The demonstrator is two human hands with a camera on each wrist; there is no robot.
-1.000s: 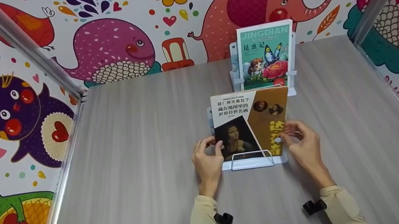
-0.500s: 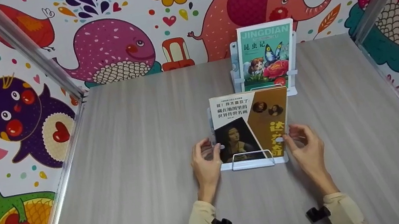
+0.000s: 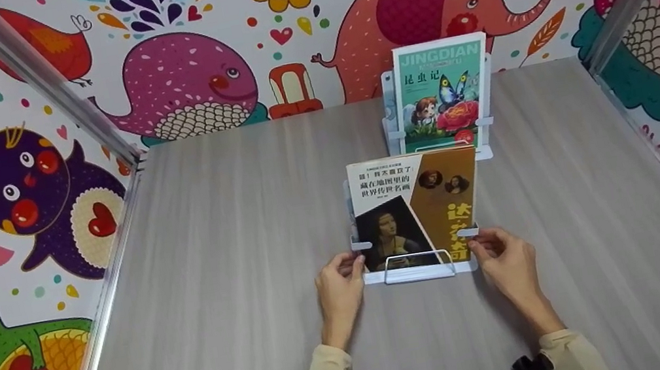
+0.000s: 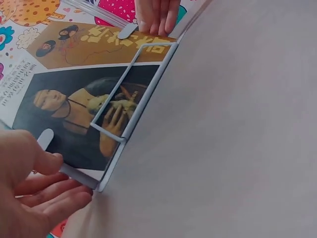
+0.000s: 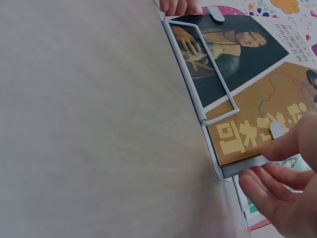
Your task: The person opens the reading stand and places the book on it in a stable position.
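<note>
A book (image 3: 396,227) with a portrait painting and a brown panel on its cover leans in a white book stand (image 3: 378,278). A wire bar (image 3: 419,276) crosses its lower front, and small clips (image 4: 128,31) lap over both side edges. My left hand (image 3: 340,292) holds the stand's lower left side, thumb in front of the fingers. On the opposite side, my right hand (image 3: 509,262) pinches the lower right edge, its thumb by the yellow lettering in the right wrist view and its fingers beneath the stand's side.
Behind, a second stand (image 3: 484,152) bears a green book (image 3: 445,94) with a butterfly and a girl on the cover. The wood-grain table (image 3: 236,259) is bordered by metal rails (image 3: 92,315) and cartoon-printed walls (image 3: 188,82).
Both hands have slid down the stand's sides, from level with the clips to just below them. The clips now show fully over the book, which sits settled against the stand.
</note>
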